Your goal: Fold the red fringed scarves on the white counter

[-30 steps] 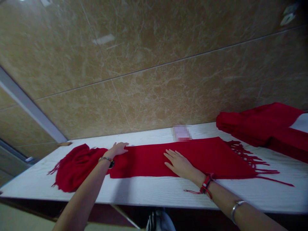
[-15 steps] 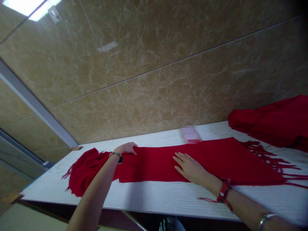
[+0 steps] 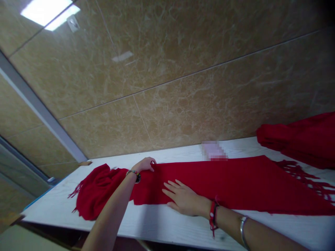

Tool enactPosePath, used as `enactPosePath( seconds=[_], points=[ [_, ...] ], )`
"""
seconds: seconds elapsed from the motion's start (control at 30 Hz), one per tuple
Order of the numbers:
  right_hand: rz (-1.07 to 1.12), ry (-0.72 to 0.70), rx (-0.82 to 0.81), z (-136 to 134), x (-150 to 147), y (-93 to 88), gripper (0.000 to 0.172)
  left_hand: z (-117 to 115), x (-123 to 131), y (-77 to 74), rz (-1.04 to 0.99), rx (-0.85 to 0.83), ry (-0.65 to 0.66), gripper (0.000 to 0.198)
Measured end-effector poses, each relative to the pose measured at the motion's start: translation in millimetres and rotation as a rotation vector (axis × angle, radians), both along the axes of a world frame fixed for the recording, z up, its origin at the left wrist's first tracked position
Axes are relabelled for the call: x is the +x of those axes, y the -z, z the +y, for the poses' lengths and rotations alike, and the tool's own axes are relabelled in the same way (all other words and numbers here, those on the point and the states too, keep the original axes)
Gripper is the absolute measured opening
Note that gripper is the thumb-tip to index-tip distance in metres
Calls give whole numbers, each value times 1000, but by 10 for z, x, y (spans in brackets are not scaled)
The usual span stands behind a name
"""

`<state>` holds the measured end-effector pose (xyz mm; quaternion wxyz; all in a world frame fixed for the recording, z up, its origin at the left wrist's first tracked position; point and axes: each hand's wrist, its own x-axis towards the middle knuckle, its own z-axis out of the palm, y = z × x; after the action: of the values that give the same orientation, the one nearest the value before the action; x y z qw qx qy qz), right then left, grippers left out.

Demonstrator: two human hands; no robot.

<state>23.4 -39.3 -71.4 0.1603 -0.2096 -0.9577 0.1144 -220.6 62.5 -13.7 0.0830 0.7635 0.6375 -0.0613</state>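
A long red fringed scarf (image 3: 230,181) lies spread along a white table (image 3: 162,223). Its left end is bunched in a heap (image 3: 95,190). My left hand (image 3: 145,164) rests on the scarf's far edge near the heap, fingers curled over the cloth. My right hand (image 3: 181,198) lies flat on the scarf's near edge, fingers stretched out and spread. The right fringe (image 3: 306,174) trails toward the table's right side.
A second pile of red cloth (image 3: 300,141) sits at the far right of the table. A small blurred pale object (image 3: 213,151) lies at the back by the marble wall (image 3: 167,80). A grey metal frame (image 3: 34,104) runs down the left.
My right hand has slid left along the scarf toward my left hand. My left hand stays at the far edge, its fingers curling more.
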Motion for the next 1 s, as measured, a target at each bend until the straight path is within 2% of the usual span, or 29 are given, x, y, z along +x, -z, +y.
enactPosePath(
  seconds=[0.1,0.2,0.3,0.47,0.63,0.87,1.0],
  points=[
    [10,-2,0,-10,29,68,50,8,-22,16,-12,-36,-9,42],
    [10,-4,-8,-13,38,65,50,22,-2,26,-30,-104,20,30],
    [7,5,-10,-9,25,58,49,61,29,16,-33,-105,37,25],
    [3,13,-6,-2,5,76,47,146,16,-4,-38,-49,26,29],
    [1,21,-6,-16,13,58,47,157,36,71,-41,-31,25,37],
    [5,28,-28,-20,20,25,46,180,162,77,-35,-99,46,21],
    [26,28,-19,-19,17,35,45,219,182,67,-22,-51,20,30]
  ],
)
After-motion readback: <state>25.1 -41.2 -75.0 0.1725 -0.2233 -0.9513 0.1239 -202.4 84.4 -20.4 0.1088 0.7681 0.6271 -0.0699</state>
